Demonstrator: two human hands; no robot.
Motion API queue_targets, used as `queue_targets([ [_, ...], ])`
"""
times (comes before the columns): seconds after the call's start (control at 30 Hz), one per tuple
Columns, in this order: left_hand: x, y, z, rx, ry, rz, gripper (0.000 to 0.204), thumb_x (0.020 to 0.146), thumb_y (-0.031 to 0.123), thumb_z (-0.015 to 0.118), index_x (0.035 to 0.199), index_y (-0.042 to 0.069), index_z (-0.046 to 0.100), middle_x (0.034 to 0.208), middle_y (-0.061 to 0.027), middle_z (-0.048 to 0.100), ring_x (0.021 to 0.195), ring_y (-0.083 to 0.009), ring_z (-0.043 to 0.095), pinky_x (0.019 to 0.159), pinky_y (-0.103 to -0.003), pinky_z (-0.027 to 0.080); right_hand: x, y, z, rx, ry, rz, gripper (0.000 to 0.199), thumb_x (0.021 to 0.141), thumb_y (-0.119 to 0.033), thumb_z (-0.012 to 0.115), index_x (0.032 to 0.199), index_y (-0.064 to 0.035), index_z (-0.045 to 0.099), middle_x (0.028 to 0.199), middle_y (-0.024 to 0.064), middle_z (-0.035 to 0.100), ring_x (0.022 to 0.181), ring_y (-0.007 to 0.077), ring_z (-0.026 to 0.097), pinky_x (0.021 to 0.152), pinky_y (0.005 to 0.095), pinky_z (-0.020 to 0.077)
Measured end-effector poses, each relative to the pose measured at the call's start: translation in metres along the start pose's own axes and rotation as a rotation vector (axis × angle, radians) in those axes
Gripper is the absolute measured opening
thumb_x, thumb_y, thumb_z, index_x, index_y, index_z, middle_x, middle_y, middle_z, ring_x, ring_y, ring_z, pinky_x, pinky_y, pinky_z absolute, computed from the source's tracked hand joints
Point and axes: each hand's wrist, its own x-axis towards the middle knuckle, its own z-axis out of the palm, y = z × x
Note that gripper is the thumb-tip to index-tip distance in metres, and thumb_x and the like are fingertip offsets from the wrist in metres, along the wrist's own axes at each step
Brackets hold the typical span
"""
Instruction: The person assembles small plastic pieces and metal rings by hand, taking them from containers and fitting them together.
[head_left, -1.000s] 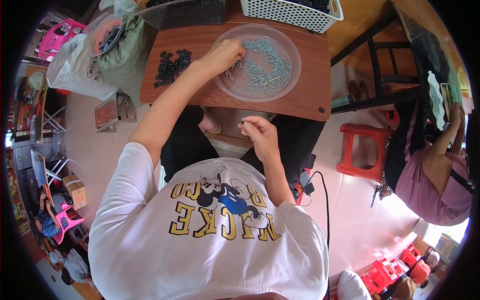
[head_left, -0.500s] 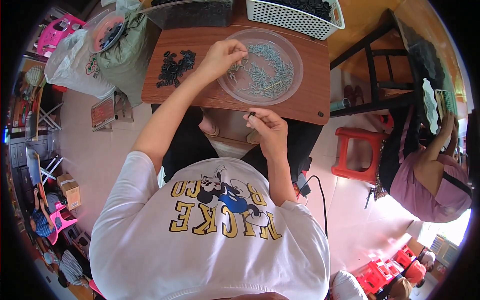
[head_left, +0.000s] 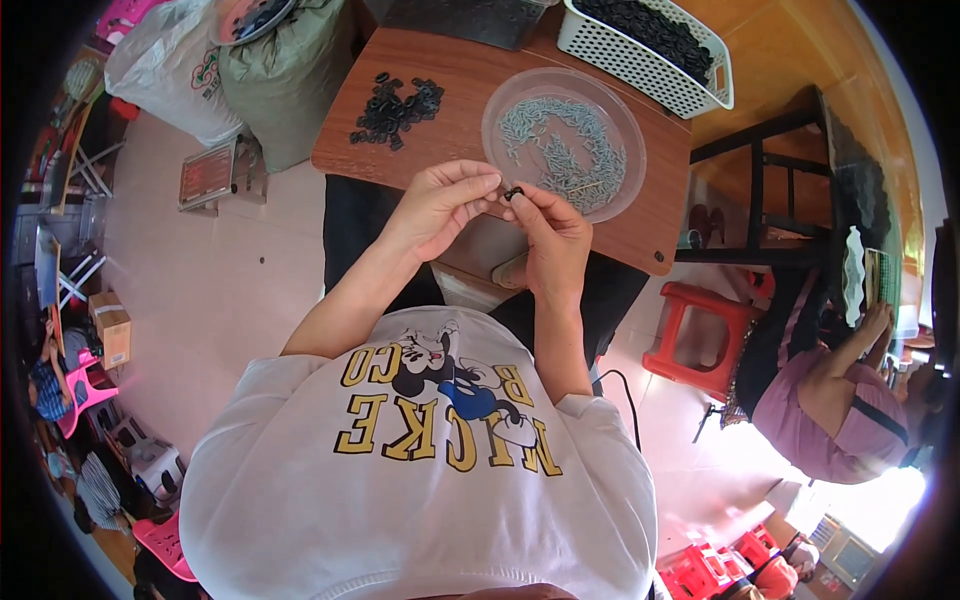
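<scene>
A black part (head_left: 513, 194) is gripped in the right hand (head_left: 556, 238), beside which the left hand (head_left: 438, 207) is pinched closed.

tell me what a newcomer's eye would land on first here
Probably the left hand and right hand, close together at the edge of the wooden table, the right pinching a tiny black part. Beyond sits a round clear tub of blue-grey pieces; a red stool stands to the right.

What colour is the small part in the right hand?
The small part is black; head view shows it best.
</scene>
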Motion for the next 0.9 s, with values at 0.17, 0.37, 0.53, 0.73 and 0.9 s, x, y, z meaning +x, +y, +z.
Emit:
queue_targets([
  [0.17,-0.008,0.001,-0.001,-0.085,0.022,0.031,0.011,0.087,0.006,0.06,0.096,-0.001,0.063,0.084,-0.0072,0.063,0.074,-0.0148,0.06,0.069,-0.03,0.054,-0.003,0.0,0.01,-0.13,0.022,-0.034,0.018,0.081,0.0,0.065,0.098,0.0028,0.066,0.083,0.0056,0.066,0.071,0.0094,0.061,0.064,0.0189,0.0468],
  [0.37,-0.009,-0.006,-0.007,-0.171,0.13,-0.036,0.011,0.086,0.007,0.062,0.096,0.002,0.063,0.088,-0.0048,0.064,0.071,-0.0084,0.055,0.061,-0.019,0.045,-0.007,-0.004,0.015,-0.261,0.051,-0.043,0.017,0.08,-0.001,0.066,0.097,0.0032,0.066,0.08,0.0035,0.065,0.069,0.0072,0.06,0.063,0.0178,0.0455],
  [0.53,-0.013,-0.007,-0.003,-0.119,0.173,-0.01,0.012,0.085,0.007,0.063,0.096,0.001,0.063,0.088,-0.0062,0.065,0.071,-0.0088,0.056,0.061,-0.02,0.046,-0.009,-0.002,0.013,-0.299,0.047,-0.044,0.017,0.08,-0.002,0.067,0.096,0.0032,0.067,0.08,0.0029,0.065,0.067,0.0068,0.059,0.063,0.0181,0.0456],
  [0.73,-0.019,-0.011,0.0,-0.042,0.171,0.028,0.013,0.083,0.003,0.065,0.096,0.0,0.063,0.086,-0.0075,0.065,0.071,-0.0102,0.059,0.064,-0.02,0.05,-0.012,-0.003,0.012,-0.301,0.032,-0.035,0.017,0.08,-0.003,0.067,0.096,0.0031,0.067,0.079,0.0025,0.065,0.067,0.0059,0.058,0.062,0.0175,0.0464],
  [0.9,-0.021,-0.014,0.0,-0.024,0.148,0.049,0.016,0.083,0.003,0.065,0.098,-0.001,0.063,0.087,-0.0081,0.065,0.072,-0.0107,0.06,0.065,-0.019,0.05,-0.015,-0.004,0.012,-0.329,0.026,-0.038,0.016,0.08,-0.003,0.066,0.095,0.003,0.067,0.077,0.0023,0.065,0.067,0.0054,0.058,0.062,0.0172,0.0462],
])
